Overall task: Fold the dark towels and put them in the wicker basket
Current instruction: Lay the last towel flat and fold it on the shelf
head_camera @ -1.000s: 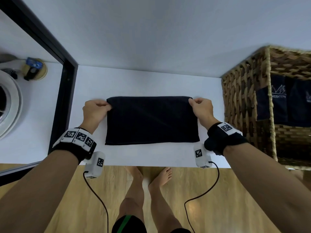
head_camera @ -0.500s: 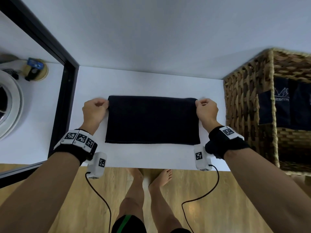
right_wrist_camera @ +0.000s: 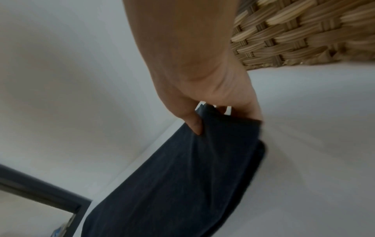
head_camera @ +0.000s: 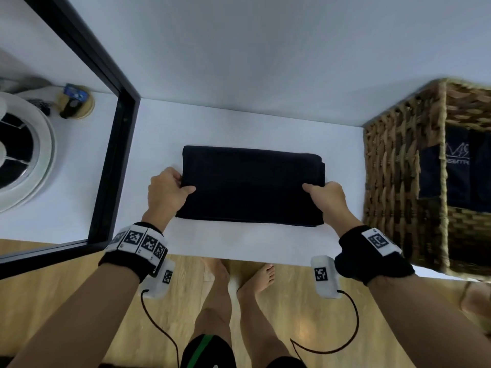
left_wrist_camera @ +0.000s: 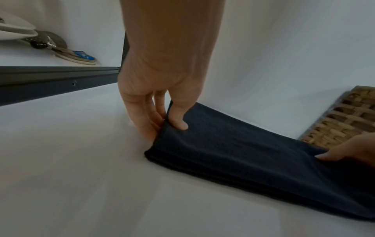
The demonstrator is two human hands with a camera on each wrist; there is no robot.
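A dark folded towel (head_camera: 252, 185) lies on the white tabletop (head_camera: 239, 243), also in the left wrist view as the towel (left_wrist_camera: 253, 154) and in the right wrist view as the towel (right_wrist_camera: 182, 176). My left hand (head_camera: 170, 191) pinches its left edge, thumb on top, fingers under the cloth; the left hand (left_wrist_camera: 162, 115) shows this close up. My right hand (head_camera: 325, 197) pinches the right edge the same way, seen as the right hand (right_wrist_camera: 213, 112). The wicker basket (head_camera: 403, 187) stands at the right with dark towels (head_camera: 457, 168) inside.
A black frame (head_camera: 111, 160) bounds the table on the left. Beyond it lie a white round appliance (head_camera: 24, 155) and a small round item with a blue part (head_camera: 77, 102). A white wall rises behind the table. Bare feet stand on the wood floor (head_camera: 79, 301) below.
Both hands slid from the towel's far corners toward me along its side edges and now pinch it near the middle of each side. The towel stays flat.
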